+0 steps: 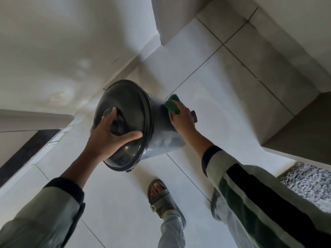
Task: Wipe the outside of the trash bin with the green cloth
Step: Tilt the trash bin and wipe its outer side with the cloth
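A dark grey round trash bin point(162, 140) with a black lid point(127, 102) stands tilted on the tiled floor in the middle of the view. My left hand point(109, 135) lies spread on the lid, fingers around its centre handle. My right hand point(182, 120) presses a green cloth point(172, 104) against the bin's upper right side. A small black pedal or handle point(194, 116) sticks out beside that hand.
A white wall point(62, 51) rises behind the bin on the left, with a dark threshold point(28, 151) below it. Grey tiled steps point(268, 68) climb at the right. A speckled mat point(308, 185) lies at the right edge. My sandalled foot point(159, 196) stands just in front of the bin.
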